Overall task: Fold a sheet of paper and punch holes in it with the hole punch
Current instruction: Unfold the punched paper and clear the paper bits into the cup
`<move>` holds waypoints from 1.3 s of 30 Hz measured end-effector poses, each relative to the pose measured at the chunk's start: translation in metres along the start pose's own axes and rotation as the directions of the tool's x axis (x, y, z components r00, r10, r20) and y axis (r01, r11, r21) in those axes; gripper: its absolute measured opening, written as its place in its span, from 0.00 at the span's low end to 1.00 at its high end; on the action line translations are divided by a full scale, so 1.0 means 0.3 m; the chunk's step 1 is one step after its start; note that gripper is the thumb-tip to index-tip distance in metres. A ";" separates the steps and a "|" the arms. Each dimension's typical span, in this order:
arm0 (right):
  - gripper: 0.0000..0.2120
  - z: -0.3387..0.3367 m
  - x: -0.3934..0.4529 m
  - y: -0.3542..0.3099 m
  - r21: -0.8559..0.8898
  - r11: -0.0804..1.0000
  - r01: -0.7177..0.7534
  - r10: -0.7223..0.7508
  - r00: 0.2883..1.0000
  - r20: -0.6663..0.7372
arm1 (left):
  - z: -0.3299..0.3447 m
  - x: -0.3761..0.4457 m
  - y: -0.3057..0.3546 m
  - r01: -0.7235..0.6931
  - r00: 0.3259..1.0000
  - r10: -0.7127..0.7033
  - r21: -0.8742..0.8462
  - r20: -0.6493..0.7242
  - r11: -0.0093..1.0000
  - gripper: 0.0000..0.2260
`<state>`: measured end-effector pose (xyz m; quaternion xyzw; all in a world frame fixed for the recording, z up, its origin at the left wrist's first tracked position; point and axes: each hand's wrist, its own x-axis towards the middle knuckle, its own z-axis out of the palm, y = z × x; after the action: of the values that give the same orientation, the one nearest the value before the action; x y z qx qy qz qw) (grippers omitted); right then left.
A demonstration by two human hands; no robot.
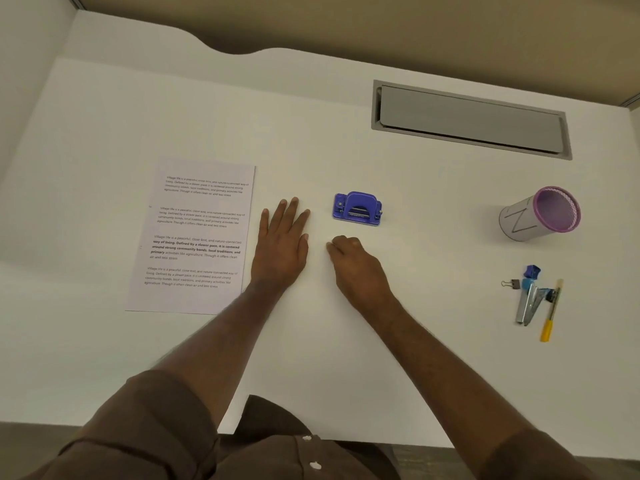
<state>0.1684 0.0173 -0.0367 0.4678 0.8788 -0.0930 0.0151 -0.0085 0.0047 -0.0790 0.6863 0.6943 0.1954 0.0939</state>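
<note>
Neither of my hands has a grip on anything. My left hand (282,242) lies flat and open on the white table (311,133), fingers spread, palm down. My right hand (358,263) rests just beside it with the fingers loosely curled under, knuckles up, nothing inside them.

I take the blue hole punch (357,208) as my landmark. It sits untouched on the table, just beyond my right hand's knuckles and just right of my left fingertips. The sheet of paper (194,237) — printed with four blocks of text — lies flat and unfolded to the left of the punch, on the far side of my left hand, its right edge just beside that wrist.

As I judge it, the task has not begun: the fold comes first. To do it well I would slide the sheet toward the middle, bring one edge squarely onto the opposite edge, then press the crease flat with the left palm.

Well to the right of the punch stands a pink-rimmed pen cup (540,214), tilted in this wide view. Nearer me lies a small cluster — stapler (528,306), binder clip (510,283), yellow-handled tool (550,317). Nothing blocks the paper.
</note>
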 end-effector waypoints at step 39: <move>0.14 -0.431 -0.144 0.595 0.940 -0.334 -0.061 0.687 0.668 0.287 | 0.034 0.000 -0.030 -0.023 1.000 0.023 0.008 -0.005 1.000 0.23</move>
<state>0.3476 0.1023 0.0687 0.5880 0.2430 -0.5949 -0.4913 -0.0126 0.0063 -0.0916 0.6941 0.6873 0.1956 0.0872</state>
